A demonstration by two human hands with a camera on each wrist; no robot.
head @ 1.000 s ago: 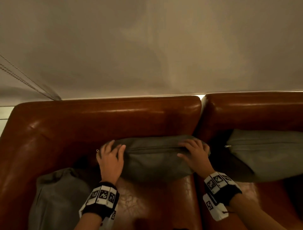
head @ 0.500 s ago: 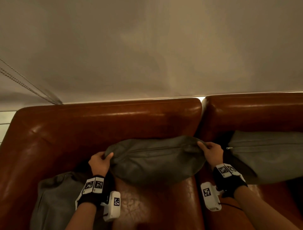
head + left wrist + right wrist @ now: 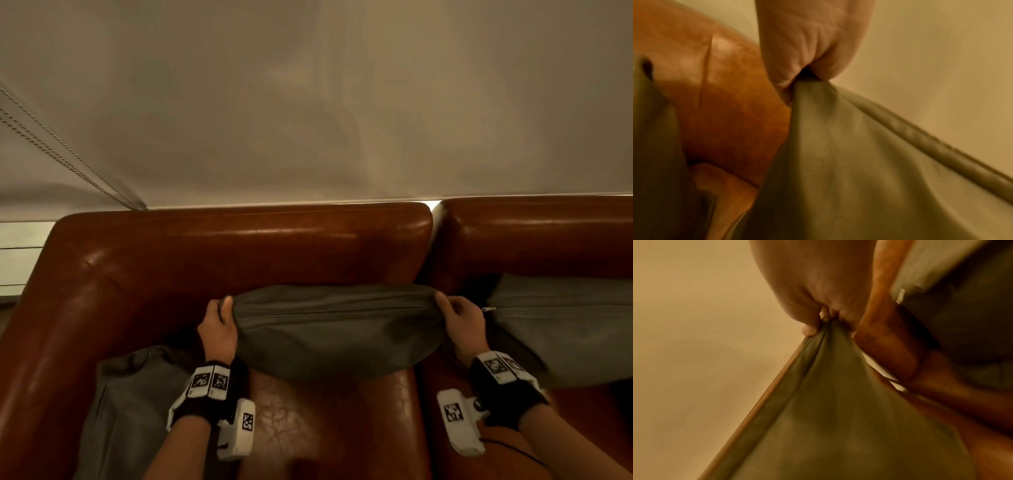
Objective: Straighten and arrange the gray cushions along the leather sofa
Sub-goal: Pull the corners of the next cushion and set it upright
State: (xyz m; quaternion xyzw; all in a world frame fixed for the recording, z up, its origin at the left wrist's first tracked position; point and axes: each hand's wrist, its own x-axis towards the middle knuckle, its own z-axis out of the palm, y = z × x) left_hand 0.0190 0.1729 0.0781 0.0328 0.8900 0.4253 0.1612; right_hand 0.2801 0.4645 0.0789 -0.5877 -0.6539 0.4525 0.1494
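Note:
A gray cushion [image 3: 335, 329] with a zipper seam across its top stands on the brown leather sofa [image 3: 239, 246], leaning at the backrest. My left hand [image 3: 221, 322] pinches its upper left corner, and the left wrist view shows that hand [image 3: 807, 78] closed on the cushion [image 3: 859, 162] fabric. My right hand [image 3: 459, 317] pinches the upper right corner; the right wrist view has that hand [image 3: 826, 319] bunching the cushion [image 3: 838, 402] corner. A second gray cushion [image 3: 565, 325] leans at the right section's backrest. A third gray cushion [image 3: 130, 404] lies slumped in the sofa's left corner.
A pale wall [image 3: 308, 102] rises behind the sofa. A gap [image 3: 434, 219] divides the two backrest sections. The sofa's left arm [image 3: 41, 325] curves round the corner. Bare leather seat [image 3: 308, 428] shows below the held cushion.
Both hands went from lying on top of the cushion to pinching its upper corners. The cushion has been drawn up and stretched wider between them.

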